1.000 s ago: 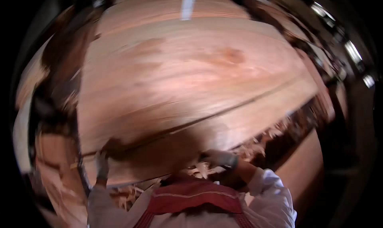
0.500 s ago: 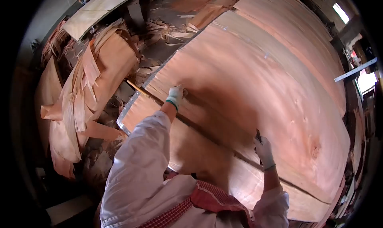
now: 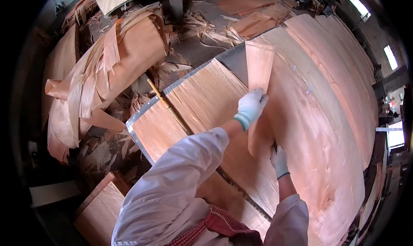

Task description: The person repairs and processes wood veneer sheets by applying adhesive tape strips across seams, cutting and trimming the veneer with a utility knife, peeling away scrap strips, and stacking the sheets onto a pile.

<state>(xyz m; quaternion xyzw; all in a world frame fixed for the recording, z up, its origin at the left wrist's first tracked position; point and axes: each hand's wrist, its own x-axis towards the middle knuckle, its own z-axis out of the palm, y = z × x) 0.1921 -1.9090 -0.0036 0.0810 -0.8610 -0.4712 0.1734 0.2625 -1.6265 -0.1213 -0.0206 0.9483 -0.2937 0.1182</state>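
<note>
My left hand (image 3: 252, 106), in a white glove with a green cuff, is closed on a strip of wood veneer (image 3: 260, 67). The strip's far end stands up from the table, and its near part runs down toward my other hand. In my right hand (image 3: 280, 162), also gloved, is a small dark tool (image 3: 275, 146), apparently a knife, its tip at the veneer. A broad pinkish veneer sheet (image 3: 314, 151) spreads to the right of both hands. Beneath my left forearm, a long thin stick (image 3: 172, 109) lies across lighter veneer (image 3: 202, 97).
The table's dark edge (image 3: 180, 84) runs along the far left side. Beyond it, a thick bundle of veneer (image 3: 129, 59) rests among scraps (image 3: 206, 31) on the floor. A stack of cut sheets (image 3: 103, 207) stands at the lower left.
My left hand has moved right, away from the stick, and a veneer strip now rises in it. My right hand still holds the dark tool. The view has shifted.
</note>
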